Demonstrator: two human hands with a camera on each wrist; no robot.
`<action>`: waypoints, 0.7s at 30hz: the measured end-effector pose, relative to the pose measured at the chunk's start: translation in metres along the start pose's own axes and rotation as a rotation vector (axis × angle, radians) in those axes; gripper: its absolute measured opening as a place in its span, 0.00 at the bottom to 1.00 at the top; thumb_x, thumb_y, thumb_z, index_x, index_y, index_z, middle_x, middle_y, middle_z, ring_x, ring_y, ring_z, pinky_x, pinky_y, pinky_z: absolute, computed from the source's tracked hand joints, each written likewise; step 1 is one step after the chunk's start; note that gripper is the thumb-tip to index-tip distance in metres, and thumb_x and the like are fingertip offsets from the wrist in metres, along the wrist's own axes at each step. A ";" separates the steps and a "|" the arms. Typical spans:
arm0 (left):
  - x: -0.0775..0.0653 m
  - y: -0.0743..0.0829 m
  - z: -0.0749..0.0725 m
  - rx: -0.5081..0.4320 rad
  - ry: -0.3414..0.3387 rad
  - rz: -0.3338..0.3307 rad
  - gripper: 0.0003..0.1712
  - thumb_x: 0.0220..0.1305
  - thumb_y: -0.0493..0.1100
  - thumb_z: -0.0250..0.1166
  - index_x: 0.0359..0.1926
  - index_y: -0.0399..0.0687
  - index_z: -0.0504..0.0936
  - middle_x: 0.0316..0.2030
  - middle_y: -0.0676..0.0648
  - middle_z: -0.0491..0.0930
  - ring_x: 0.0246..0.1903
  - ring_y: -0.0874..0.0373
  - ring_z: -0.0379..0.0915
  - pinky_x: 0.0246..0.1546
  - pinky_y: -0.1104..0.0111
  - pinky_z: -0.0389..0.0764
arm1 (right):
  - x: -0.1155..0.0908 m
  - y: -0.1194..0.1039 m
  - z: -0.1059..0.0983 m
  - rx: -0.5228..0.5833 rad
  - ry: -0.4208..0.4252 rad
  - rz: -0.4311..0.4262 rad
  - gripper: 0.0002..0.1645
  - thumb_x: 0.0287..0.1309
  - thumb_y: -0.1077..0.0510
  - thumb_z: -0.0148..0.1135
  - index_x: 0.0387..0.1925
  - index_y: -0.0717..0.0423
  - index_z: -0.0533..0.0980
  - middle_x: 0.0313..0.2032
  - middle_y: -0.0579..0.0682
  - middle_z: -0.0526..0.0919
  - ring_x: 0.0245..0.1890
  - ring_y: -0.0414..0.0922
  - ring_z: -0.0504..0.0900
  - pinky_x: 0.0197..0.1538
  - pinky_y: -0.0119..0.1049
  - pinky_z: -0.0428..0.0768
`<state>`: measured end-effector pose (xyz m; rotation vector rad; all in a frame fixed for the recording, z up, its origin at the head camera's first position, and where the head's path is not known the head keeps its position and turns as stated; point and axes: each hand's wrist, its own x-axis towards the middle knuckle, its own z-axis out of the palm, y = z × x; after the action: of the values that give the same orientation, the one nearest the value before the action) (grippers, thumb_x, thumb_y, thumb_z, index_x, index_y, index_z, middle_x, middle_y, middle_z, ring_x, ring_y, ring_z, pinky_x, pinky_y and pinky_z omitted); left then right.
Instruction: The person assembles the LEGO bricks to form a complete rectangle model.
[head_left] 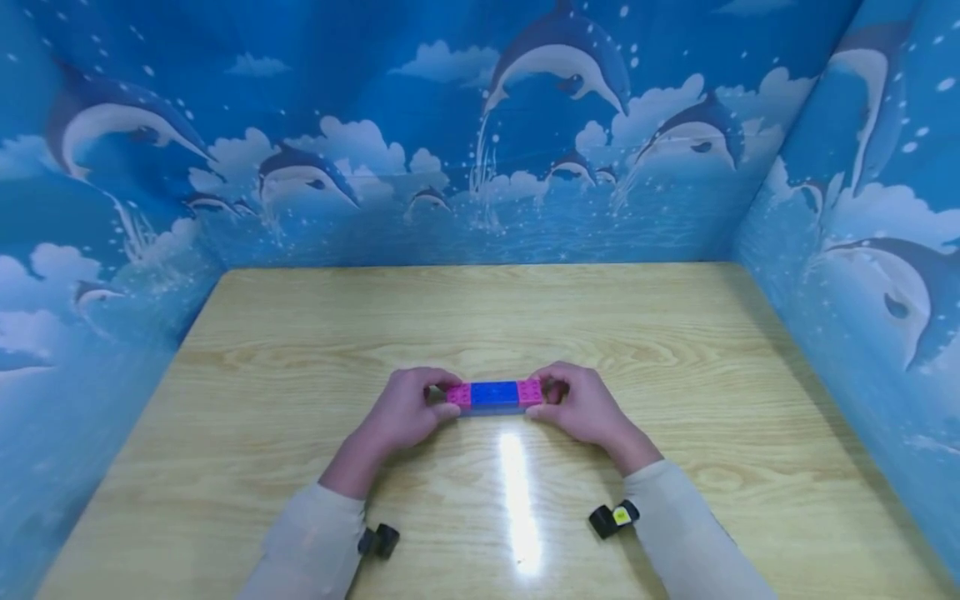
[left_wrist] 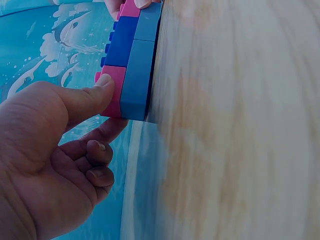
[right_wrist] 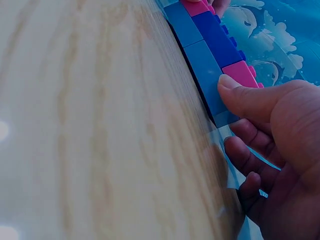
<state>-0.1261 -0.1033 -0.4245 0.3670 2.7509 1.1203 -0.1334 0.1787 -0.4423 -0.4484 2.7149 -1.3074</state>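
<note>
A short row of toy building bricks lies on the wooden table, two layers high. Its top layer has a dark blue brick (head_left: 495,393) in the middle, flanked by a left pink brick (head_left: 460,396) and a right pink brick (head_left: 529,392). Lighter blue bricks (left_wrist: 137,80) form the bottom layer, joined end to end. My left hand (head_left: 411,407) pinches the left end, its thumb on the pink brick. At the other end my right hand (head_left: 581,404) pinches the row, thumb against the near side. Studs show on the upper bricks.
The light wooden table (head_left: 300,325) spreads around both hands. Blue dolphin-print cloth (head_left: 480,208) rises behind it and along both sides. A bright light reflection (head_left: 519,500) runs down the tabletop between the forearms. Black wrist cameras (head_left: 611,518) are strapped near the sleeves.
</note>
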 end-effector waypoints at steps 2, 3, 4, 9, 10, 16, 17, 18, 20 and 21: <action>0.000 0.001 -0.001 -0.004 0.000 -0.018 0.19 0.59 0.45 0.75 0.52 0.54 0.86 0.45 0.55 0.82 0.41 0.59 0.74 0.44 0.63 0.78 | 0.001 0.000 0.000 0.000 -0.006 0.006 0.24 0.46 0.57 0.81 0.47 0.52 0.83 0.30 0.45 0.79 0.31 0.45 0.76 0.35 0.41 0.77; 0.000 0.001 -0.001 -0.006 0.000 -0.026 0.19 0.59 0.45 0.75 0.53 0.54 0.85 0.45 0.55 0.82 0.40 0.59 0.74 0.43 0.64 0.78 | 0.001 0.000 0.000 0.000 -0.008 0.012 0.24 0.47 0.57 0.80 0.47 0.52 0.83 0.30 0.45 0.79 0.31 0.45 0.76 0.35 0.41 0.77; 0.001 0.001 -0.001 -0.009 0.001 -0.033 0.19 0.60 0.45 0.74 0.53 0.53 0.85 0.45 0.55 0.82 0.40 0.58 0.74 0.42 0.64 0.78 | 0.001 0.000 0.000 0.001 -0.010 0.019 0.24 0.48 0.56 0.80 0.48 0.52 0.83 0.30 0.45 0.79 0.31 0.45 0.76 0.35 0.42 0.77; 0.003 0.001 0.000 -0.014 0.010 -0.045 0.21 0.63 0.45 0.72 0.57 0.51 0.84 0.46 0.53 0.82 0.38 0.58 0.73 0.41 0.64 0.78 | 0.003 0.002 0.001 0.006 -0.008 0.035 0.25 0.52 0.55 0.77 0.53 0.52 0.81 0.34 0.45 0.80 0.33 0.45 0.76 0.37 0.41 0.78; 0.003 0.001 0.000 -0.013 0.012 -0.045 0.21 0.63 0.45 0.72 0.57 0.50 0.83 0.45 0.53 0.82 0.38 0.58 0.73 0.41 0.64 0.78 | 0.003 0.002 0.001 0.008 -0.005 0.035 0.26 0.52 0.55 0.77 0.54 0.52 0.80 0.35 0.45 0.81 0.34 0.45 0.77 0.37 0.41 0.78; 0.004 0.000 0.001 -0.040 0.032 -0.085 0.21 0.63 0.46 0.72 0.54 0.46 0.80 0.42 0.52 0.81 0.37 0.57 0.73 0.39 0.63 0.78 | 0.002 0.002 0.002 0.044 0.033 0.053 0.26 0.51 0.54 0.79 0.51 0.52 0.78 0.36 0.45 0.81 0.33 0.45 0.77 0.37 0.41 0.79; 0.003 0.000 0.002 -0.048 0.036 -0.095 0.20 0.63 0.46 0.72 0.53 0.46 0.80 0.41 0.52 0.81 0.36 0.56 0.73 0.38 0.63 0.78 | 0.002 0.002 0.002 0.050 0.039 0.057 0.26 0.51 0.54 0.79 0.50 0.52 0.78 0.35 0.45 0.81 0.33 0.45 0.77 0.37 0.41 0.78; 0.003 0.000 0.002 -0.054 0.041 -0.108 0.19 0.63 0.47 0.72 0.51 0.47 0.80 0.41 0.53 0.81 0.36 0.56 0.73 0.37 0.64 0.78 | 0.002 0.002 0.002 0.053 0.042 0.060 0.25 0.51 0.54 0.79 0.49 0.52 0.78 0.35 0.45 0.81 0.33 0.45 0.77 0.37 0.41 0.78; 0.003 0.000 0.002 -0.063 0.047 -0.130 0.17 0.62 0.48 0.72 0.49 0.48 0.81 0.40 0.53 0.80 0.34 0.56 0.72 0.35 0.64 0.77 | 0.002 0.002 0.002 0.057 0.047 0.060 0.23 0.51 0.54 0.78 0.47 0.51 0.78 0.33 0.45 0.81 0.32 0.45 0.77 0.36 0.41 0.78; 0.003 0.001 0.002 -0.066 0.052 -0.139 0.17 0.62 0.48 0.72 0.49 0.48 0.81 0.39 0.53 0.80 0.34 0.55 0.72 0.34 0.64 0.77 | 0.002 0.002 0.003 0.059 0.050 0.060 0.22 0.52 0.54 0.78 0.47 0.51 0.79 0.33 0.45 0.81 0.32 0.45 0.77 0.36 0.41 0.78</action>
<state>-0.1286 -0.1007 -0.4256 0.1385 2.7263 1.1972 -0.1356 0.1772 -0.4453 -0.3314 2.6980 -1.3975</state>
